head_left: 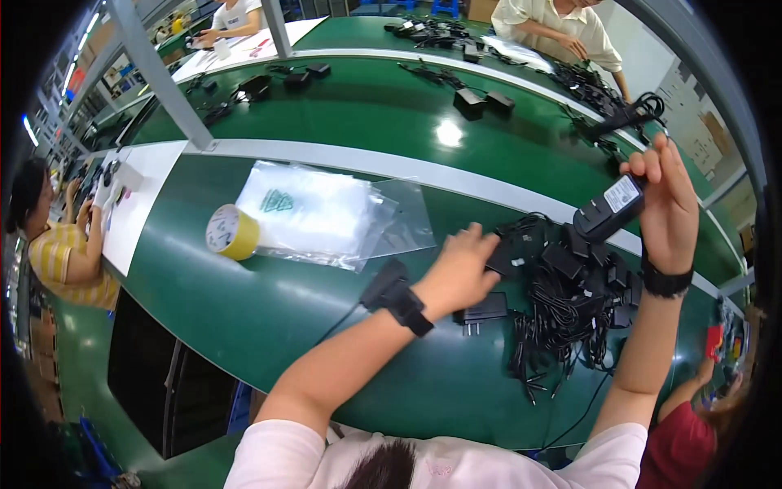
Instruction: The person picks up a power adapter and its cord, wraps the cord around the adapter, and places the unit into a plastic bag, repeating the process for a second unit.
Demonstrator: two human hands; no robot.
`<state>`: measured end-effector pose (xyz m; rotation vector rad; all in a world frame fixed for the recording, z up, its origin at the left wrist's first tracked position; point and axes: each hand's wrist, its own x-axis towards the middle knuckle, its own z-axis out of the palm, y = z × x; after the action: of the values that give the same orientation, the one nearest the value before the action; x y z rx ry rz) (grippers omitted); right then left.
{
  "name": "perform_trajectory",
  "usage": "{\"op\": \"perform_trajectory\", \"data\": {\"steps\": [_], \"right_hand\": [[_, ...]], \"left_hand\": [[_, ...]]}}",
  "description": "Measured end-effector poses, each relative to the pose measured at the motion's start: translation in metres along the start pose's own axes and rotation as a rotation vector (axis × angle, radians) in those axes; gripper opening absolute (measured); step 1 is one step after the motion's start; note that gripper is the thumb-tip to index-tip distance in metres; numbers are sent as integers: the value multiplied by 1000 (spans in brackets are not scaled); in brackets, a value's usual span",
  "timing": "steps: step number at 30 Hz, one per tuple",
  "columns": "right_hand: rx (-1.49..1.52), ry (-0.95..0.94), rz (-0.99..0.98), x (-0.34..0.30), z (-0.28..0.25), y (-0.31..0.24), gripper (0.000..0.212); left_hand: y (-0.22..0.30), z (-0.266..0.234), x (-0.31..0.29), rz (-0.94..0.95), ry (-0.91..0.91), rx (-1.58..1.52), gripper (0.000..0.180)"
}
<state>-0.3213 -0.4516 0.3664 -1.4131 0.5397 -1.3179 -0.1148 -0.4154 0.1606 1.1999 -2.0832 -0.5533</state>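
**Black adapter (pixel 609 210) aloft in the right hand (pixel 672 213); left hand (pixel 458 273) at the heap of adapters and cables (pixel 558 306)**

The right hand's fingers are gripping the adapter, its pale label facing up toward us, at the heap's far right; a coiled cord (pixel 648 106) is showing just above the fingertips, though we are unable to tell whether it belongs to that adapter; the left hand's fingers are spreading at the heap's left edge, blurring somewhat, and whether they are grasping anything we cannot tell; a pronged adapter (pixel 487 307) is lying just below that hand; a black wristband (pixel 668 283) is circling the right wrist.

We are judging the step in hand to be the singling out of one adapter, perhaps for looking over; the next move, as we are reading it, is calling for a steady right grip and a free cord, since the tangled leads could be snagging; the left hand is probably needing a clean hold on a single unit.

Farther out, clear plastic bags (pixel 314 213) are lying left of the heap on the green bench (pixel 191 297); a yellow tape roll (pixel 244 235) is sitting at their left edge; across the pale rail (pixel 326 155), more adapters (pixel 470 101) are lying on another green bench (pixel 358 98); a worker in a pale shirt (pixel 533 18) is handling a far heap.
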Motion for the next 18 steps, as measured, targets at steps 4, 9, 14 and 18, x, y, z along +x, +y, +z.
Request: {"op": "perform_trajectory", "data": {"steps": [4, 9, 14, 18], "right_hand": [[112, -34, 20, -18, 11, 12, 23], [300, 10, -6, -45, 64, 68, 15], [196, -186, 66, -59, 81, 94, 21], [642, 84, 285, -75, 75, 102, 43]], "left_hand": [[17, -6, -10, -4, 130, -106, 55], [44, -58, -22, -217, -129, -1289, 56], [19, -70, -12, -479, 271, -1998, 35], [1, -108, -13, -264, 465, -1939, 32]]}}
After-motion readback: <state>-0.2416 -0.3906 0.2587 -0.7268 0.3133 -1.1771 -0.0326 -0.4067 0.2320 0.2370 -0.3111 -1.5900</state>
